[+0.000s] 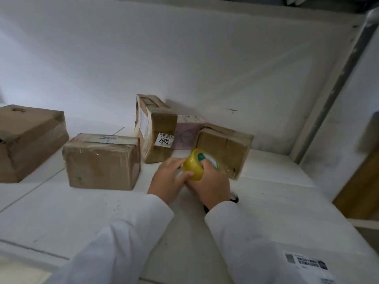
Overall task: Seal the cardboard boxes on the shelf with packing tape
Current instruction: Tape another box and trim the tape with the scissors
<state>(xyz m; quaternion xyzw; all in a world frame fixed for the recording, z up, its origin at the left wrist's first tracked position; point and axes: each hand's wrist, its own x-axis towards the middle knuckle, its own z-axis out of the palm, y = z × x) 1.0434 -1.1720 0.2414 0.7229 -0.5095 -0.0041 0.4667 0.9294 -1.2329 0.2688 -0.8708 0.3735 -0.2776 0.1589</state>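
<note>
My right hand [211,185] has its fingers curled tight around a round yellow roll of packing tape [194,166]. One finger pokes through the hole in the middle of the roll, and its nail is painted green. My left hand [169,180] is pressed close against the roll from the other side, with the thumb and fingertips pinching at its lower edge. I cannot tell if it holds a loose end of tape there. The two hands touch each other under the roll. Both arms wear long white sleeves [127,240].

The roll is held just above the white shelf board [71,212], right in front of a small brown cardboard box [225,146] that tilts against the back. That box has shiny tape across it already. Behind it leans a pale pink flat parcel [187,132]. Beside that stands a tall brown cardboard box [155,128] on its end, with a white sticker [164,139] that reads 5007. To the left of my hands sits a wide brown cardboard box [102,162] wrapped in clear tape, with a white label on top. Farther left is a big brown cardboard box [28,142], partly cut off by the edge of my view.

A white paper label with a barcode [306,264] lies on the shelf near my right sleeve. A small dark thing [234,198] peeks out from under my right wrist; I cannot tell what it is.
</note>
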